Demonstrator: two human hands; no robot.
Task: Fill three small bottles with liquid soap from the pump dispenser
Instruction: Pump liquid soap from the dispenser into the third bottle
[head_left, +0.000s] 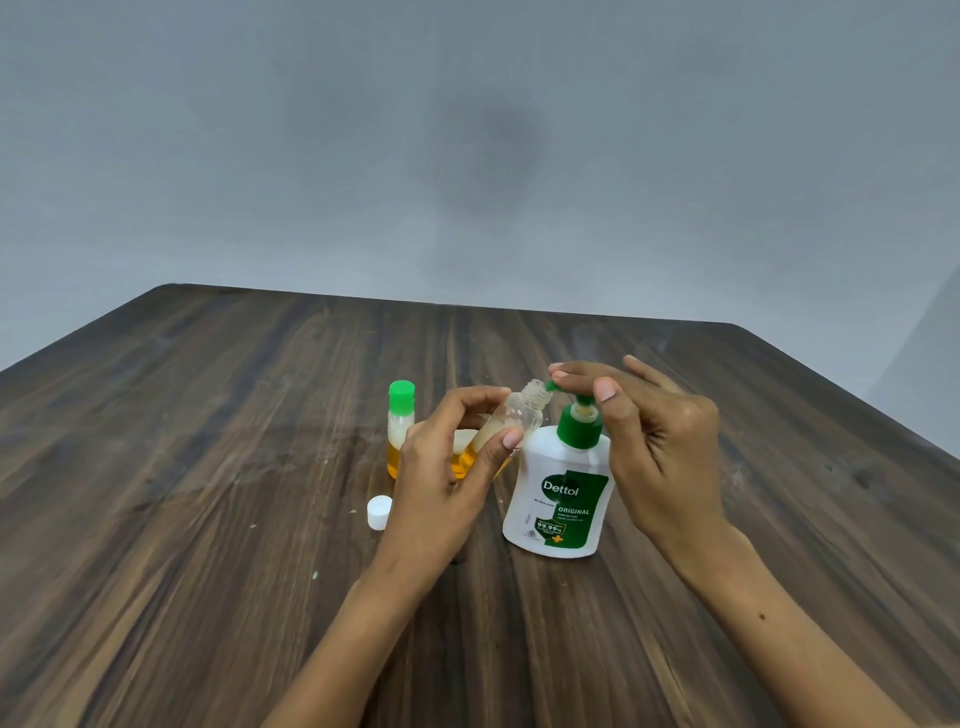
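Left hand (452, 467) grips a small clear bottle (511, 421), fingers and thumb curled round its body, lifted off the worktop (208, 467) and tilted so the open neck sits right at the green spout of the pump dispenser (561, 499); held that way, I'd say, so the soap drops straight into the mouth instead of running down the outside. The bottle's long axis leans: base down-left inside the palm, mouth up-right toward the spout. Amber soap with foam on top sits in its lower part, looks part full. Right hand (649, 415) is above the pump head, fingers extended with the fingertips resting on the green top, other fingers loose, not wrapped round anything; placed to press down. The dispenser stands upright on the worktop, spout pointing left toward the bottle, label facing the viewer. A second small bottle (401, 428) with a green cap stands upright just left of the left hand, holding amber soap, so probably done and set aside. A loose white cap (379, 512) lies near it, likely for the bottle in hand. Something amber shows behind the left hand, mostly hidden; can't tell if it is the third bottle.
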